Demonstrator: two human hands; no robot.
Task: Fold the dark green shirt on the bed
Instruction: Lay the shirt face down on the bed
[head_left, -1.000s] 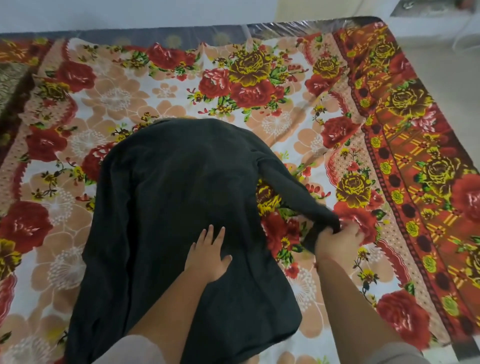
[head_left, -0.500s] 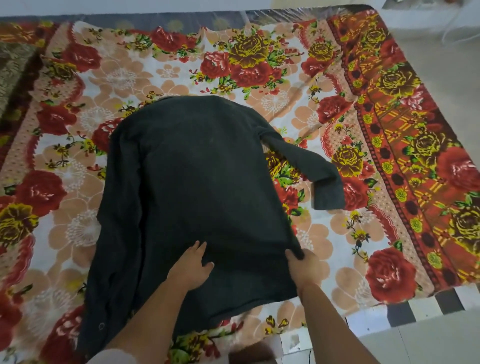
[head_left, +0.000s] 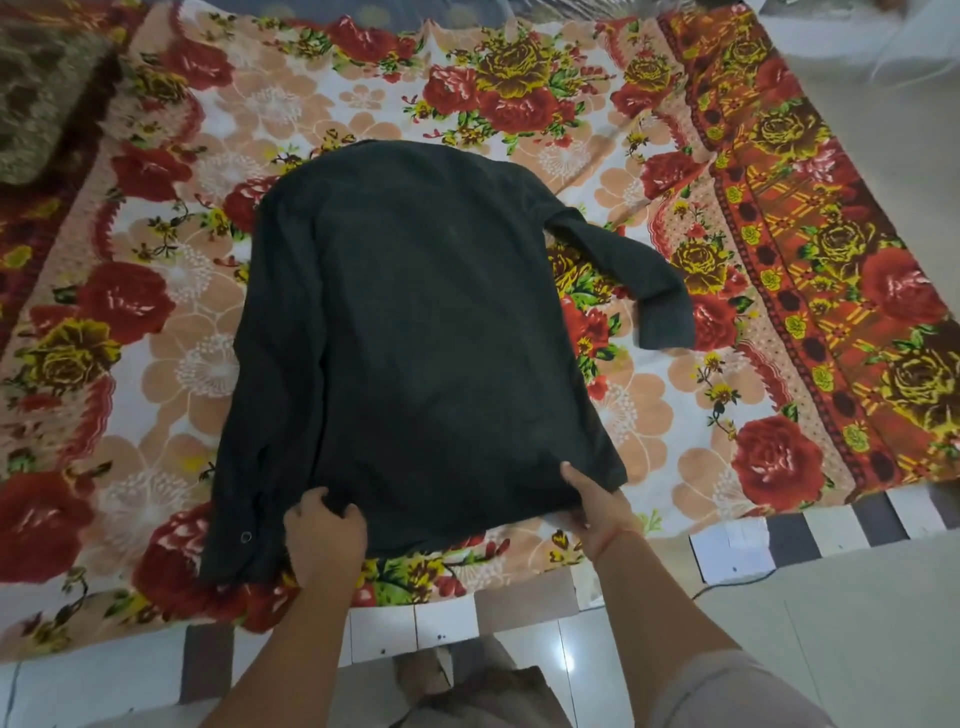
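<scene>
Pinching shirt hem at bed's near edge, left grip and right grip both closed; next we likely fold right sleeve in.

One dark green shirt lies on the bed, with one sleeve showing, stretched out to the right. Two hands are in view, a left hand and a right hand, each at the shirt's near hem, and two bare forearms lead back from them. One floral bedsheet covers the bed. One brownish patterned pillow sits at the far left corner. One round snap button shows on the shirt's left edge. One white box rests on the floor by the bed's edge, with one cable running from it
</scene>
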